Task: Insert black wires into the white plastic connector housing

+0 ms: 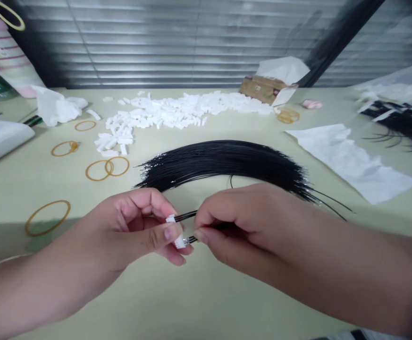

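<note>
Between the thumb and fingers of my left hand [145,231] is a small white plastic connector housing [180,242]. My right hand [241,226] pinches several thin black wires [186,216] close to the housing. One group of wires enters at the housing's upper end; at its lower end, other wires show metal terminals [186,241] at the housing's edge. How deep those terminals sit, I cannot tell. Behind both hands a thick bundle of black wires [223,163] lies in an arc on the table, its bare metal tips showing at both ends.
A pile of white connector housings [177,111] spreads along the back of the table [206,302]. Rubber bands [48,218] lie at left. A tissue [354,158], a tissue pack [267,89] and more black wires [404,115] are on the right. Blinds [177,42] stand behind.
</note>
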`<state>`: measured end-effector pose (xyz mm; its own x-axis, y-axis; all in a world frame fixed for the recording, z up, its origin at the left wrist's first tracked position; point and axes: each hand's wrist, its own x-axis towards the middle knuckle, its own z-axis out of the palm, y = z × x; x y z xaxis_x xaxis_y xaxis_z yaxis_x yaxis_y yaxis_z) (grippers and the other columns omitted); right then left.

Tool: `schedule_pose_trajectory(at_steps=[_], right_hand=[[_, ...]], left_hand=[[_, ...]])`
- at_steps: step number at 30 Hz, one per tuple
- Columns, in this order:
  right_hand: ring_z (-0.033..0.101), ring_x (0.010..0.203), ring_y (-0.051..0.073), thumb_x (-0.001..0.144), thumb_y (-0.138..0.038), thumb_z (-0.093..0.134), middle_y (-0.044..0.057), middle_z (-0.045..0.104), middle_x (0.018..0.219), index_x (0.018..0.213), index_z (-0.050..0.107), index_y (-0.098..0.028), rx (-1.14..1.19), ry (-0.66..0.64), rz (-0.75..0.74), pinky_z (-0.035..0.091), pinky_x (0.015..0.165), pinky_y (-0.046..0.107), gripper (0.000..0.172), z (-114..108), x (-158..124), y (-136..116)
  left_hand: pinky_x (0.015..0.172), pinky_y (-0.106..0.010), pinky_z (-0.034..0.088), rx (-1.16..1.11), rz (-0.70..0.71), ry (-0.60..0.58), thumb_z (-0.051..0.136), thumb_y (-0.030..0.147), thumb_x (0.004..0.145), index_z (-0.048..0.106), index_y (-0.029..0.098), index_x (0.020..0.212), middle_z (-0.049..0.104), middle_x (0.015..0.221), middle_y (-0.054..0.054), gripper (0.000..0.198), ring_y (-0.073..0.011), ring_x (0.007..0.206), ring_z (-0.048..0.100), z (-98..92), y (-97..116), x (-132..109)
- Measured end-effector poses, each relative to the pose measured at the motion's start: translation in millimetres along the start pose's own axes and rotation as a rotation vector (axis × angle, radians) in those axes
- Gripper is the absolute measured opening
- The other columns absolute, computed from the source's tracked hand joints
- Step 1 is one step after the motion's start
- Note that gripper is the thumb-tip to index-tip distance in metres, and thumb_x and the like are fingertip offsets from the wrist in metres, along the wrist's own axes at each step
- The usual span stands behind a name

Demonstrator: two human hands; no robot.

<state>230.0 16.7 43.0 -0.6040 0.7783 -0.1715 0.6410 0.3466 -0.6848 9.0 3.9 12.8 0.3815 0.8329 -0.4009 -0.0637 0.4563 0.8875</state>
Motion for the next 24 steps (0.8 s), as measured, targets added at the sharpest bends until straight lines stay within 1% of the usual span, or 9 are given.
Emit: schedule_pose_trajectory(at_steps=[2,6,8,10,12,14,16,21,24], right_hand=[[0.036,0.047,0.008,0.093,-0.012,0.062,-0.009,0.041,0.054,0.061,0.045,-0.023,-0.002,0.017,0.017,0.025,0.039,0.021,0.038,2.4,-0.5,-0.9],[0.033,0.048,0.009,0.101,-0.02,0.06,-0.009,0.04,0.055,0.064,0.046,-0.025,-0.019,0.084,-0.086,0.024,0.041,0.024,0.04,7.2,-2.4,2.6],[0.034,0.048,0.01,0.102,-0.018,0.06,-0.008,0.041,0.056,0.064,0.047,-0.025,-0.026,0.096,-0.105,0.025,0.042,0.024,0.04,7.8,-2.5,3.9],[0.036,0.047,0.009,0.101,-0.017,0.06,-0.008,0.043,0.055,0.064,0.05,-0.025,-0.009,0.082,-0.086,0.027,0.043,0.023,0.039,7.6,-2.2,4.4],[0.039,0.048,0.009,0.102,-0.02,0.06,-0.008,0.044,0.055,0.065,0.052,-0.025,0.007,0.074,-0.065,0.028,0.044,0.024,0.038,7.2,-2.1,4.8],[0.041,0.049,0.01,0.103,-0.024,0.059,-0.008,0.046,0.056,0.066,0.054,-0.025,0.019,0.066,-0.079,0.029,0.045,0.024,0.037,6.7,-2.2,5.4],[0.042,0.05,0.01,0.103,-0.022,0.057,-0.008,0.048,0.058,0.067,0.056,-0.025,0.017,0.073,-0.077,0.03,0.046,0.023,0.035,5.9,-2.3,5.7],[0.041,0.051,0.009,0.099,-0.018,0.06,-0.009,0.047,0.058,0.066,0.055,-0.024,0.038,0.055,-0.059,0.029,0.047,0.024,0.034,3.7,-3.6,2.8],[0.035,0.049,0.01,0.099,-0.015,0.058,-0.009,0.039,0.055,0.063,0.047,-0.024,0.053,0.058,-0.038,0.029,0.049,0.025,0.039,4.5,-4.7,1.2]], left_hand=[[0.065,-0.017,0.056,0.006,-0.008,0.02,0.104,0.025,0.076,0.08,0.025,0.074,0.083,0.069,0.01,0.025,-0.0108,0.064,0.08,0.1,-0.6,0.8],[0.064,-0.018,0.06,0.04,0.003,0.037,0.109,0.036,0.072,0.083,0.031,0.072,0.084,0.07,0.01,0.026,-0.0133,0.064,0.081,-1.0,-4.8,2.3],[0.063,-0.017,0.061,0.043,0.011,0.027,0.111,0.04,0.07,0.083,0.033,0.071,0.085,0.07,0.01,0.028,-0.0137,0.065,0.081,-1.2,-6.5,2.4],[0.063,-0.015,0.06,0.031,0.007,0.026,0.111,0.039,0.07,0.083,0.032,0.071,0.084,0.07,0.011,0.028,-0.0121,0.065,0.082,-0.8,-6.6,1.5],[0.063,-0.014,0.058,0.014,-0.005,0.034,0.11,0.035,0.071,0.083,0.03,0.072,0.084,0.069,0.011,0.028,-0.0104,0.064,0.081,-0.3,-5.1,0.1],[0.065,-0.014,0.057,0.006,-0.014,0.039,0.108,0.03,0.074,0.082,0.027,0.073,0.084,0.069,0.011,0.026,-0.0098,0.064,0.081,-0.1,-3.4,-1.1],[0.066,-0.016,0.056,0.012,-0.004,0.039,0.105,0.028,0.077,0.082,0.025,0.074,0.084,0.07,0.01,0.023,-0.0102,0.064,0.081,-0.4,-2.5,-1.7],[0.065,-0.017,0.055,0.031,0.009,0.026,0.103,0.026,0.077,0.081,0.024,0.073,0.083,0.07,0.009,0.023,-0.0107,0.064,0.081,-0.7,-3.9,-3.3],[0.065,-0.016,0.056,0.04,0.011,0.024,0.104,0.027,0.078,0.079,0.023,0.072,0.082,0.068,0.009,0.025,-0.011,0.065,0.082,0.4,-4.2,-4.2]])
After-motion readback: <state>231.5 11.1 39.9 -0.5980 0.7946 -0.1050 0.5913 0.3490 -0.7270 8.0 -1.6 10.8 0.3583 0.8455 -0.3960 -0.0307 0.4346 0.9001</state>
